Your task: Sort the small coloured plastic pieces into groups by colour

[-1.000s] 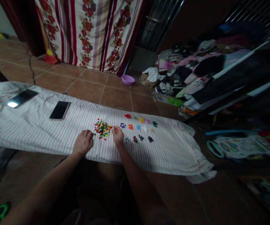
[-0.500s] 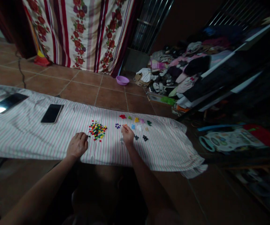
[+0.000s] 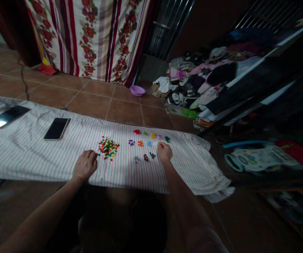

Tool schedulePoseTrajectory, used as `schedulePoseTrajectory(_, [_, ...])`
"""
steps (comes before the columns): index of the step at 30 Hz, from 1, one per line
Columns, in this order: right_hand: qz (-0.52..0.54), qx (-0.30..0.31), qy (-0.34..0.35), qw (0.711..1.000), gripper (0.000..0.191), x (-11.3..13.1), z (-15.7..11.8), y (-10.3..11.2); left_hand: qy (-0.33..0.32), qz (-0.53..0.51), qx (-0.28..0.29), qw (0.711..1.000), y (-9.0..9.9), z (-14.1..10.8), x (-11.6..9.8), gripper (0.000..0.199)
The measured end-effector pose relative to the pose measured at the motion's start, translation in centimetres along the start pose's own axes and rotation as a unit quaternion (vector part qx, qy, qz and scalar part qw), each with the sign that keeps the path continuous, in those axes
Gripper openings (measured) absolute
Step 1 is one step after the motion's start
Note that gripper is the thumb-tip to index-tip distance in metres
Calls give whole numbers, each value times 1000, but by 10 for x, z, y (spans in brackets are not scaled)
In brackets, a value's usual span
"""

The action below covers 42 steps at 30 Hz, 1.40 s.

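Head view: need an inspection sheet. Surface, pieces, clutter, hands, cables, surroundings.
Surface: striped cloth, wrinkled towards its ends.
Pieces: mixed-colour pile; to its right, small single-colour clusters in rows.
Clutter: a phone and, left of it, a second phone-like device.
Hands: left hand beside the pile; right hand at the white cluster; grip unclear on both.
Cables: one dark cable on the tiled floor.
Surroundings: patterned curtain, purple bowl, clothes heap.
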State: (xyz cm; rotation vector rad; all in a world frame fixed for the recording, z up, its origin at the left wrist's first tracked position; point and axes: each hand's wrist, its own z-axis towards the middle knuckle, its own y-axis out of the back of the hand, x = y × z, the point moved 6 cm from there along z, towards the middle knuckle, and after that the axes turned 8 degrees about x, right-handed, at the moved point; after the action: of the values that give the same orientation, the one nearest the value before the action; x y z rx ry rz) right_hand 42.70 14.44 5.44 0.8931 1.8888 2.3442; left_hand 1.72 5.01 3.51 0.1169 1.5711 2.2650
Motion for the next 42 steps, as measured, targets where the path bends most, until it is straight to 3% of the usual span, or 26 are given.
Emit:
schedulePoseTrajectory(11, [-113,51,30,992,29,2,18,-12,-5,19,-5,1000,4,1,-3,18])
schedulePoseTrajectory(28, [-62,61,46,995,31,3,17,-6,-8,10,-1,1000,2,0,-2,18])
schedulePoseTrajectory(33, [31,8,71,997,34,17,-2,11,-3,15,4,1000,3,0,-2,18])
schedulePoseTrajectory(36, [135,22,105,985,32,38,-40,17,-6,14,11,1000,2,1,-2,18])
schedulePoseTrajectory(38, [210,137,147,957,31,67,-87,11,-4,10,16,1000,1,0,-1,19])
schedulePoseTrajectory(39, [231,239,200,922,31,89,-120,4,-2,8,18,1000,1,0,-1,19])
schedulePoseTrajectory(41, [259,433,316,803,28,135,-208,0,3,8,20,1000,0,-1,0,19])
schedulePoseTrajectory(42, [267,524,377,716,27,156,-259,3,5,9,22,1000,-1,-1,1,19])
